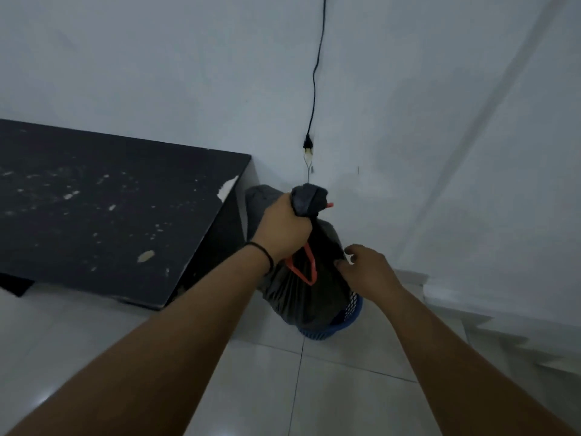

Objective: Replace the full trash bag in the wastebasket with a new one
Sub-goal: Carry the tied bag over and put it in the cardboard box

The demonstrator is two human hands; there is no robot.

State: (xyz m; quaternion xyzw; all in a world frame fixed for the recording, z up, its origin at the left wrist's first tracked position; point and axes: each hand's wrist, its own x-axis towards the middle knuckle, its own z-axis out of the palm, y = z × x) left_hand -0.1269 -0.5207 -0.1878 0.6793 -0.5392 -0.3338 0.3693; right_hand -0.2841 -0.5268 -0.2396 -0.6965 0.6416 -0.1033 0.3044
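A full black trash bag (309,297) with an orange drawstring (303,265) sits in a blue mesh wastebasket (349,313) on the floor against the wall. My left hand (284,229) grips the gathered neck of the bag, whose top bunches out above my fist. My right hand (366,269) rests against the bag's right side near the basket rim, fingers curled at the plastic. Whether it grips the bag or the rim I cannot tell. The lower part of the basket is hidden behind the bag.
A black table (110,209) with a chipped, speckled top stands just left of the basket. A black cable (316,73) hangs down the white wall to a plug (307,143). Pale floor tiles (314,388) lie in front.
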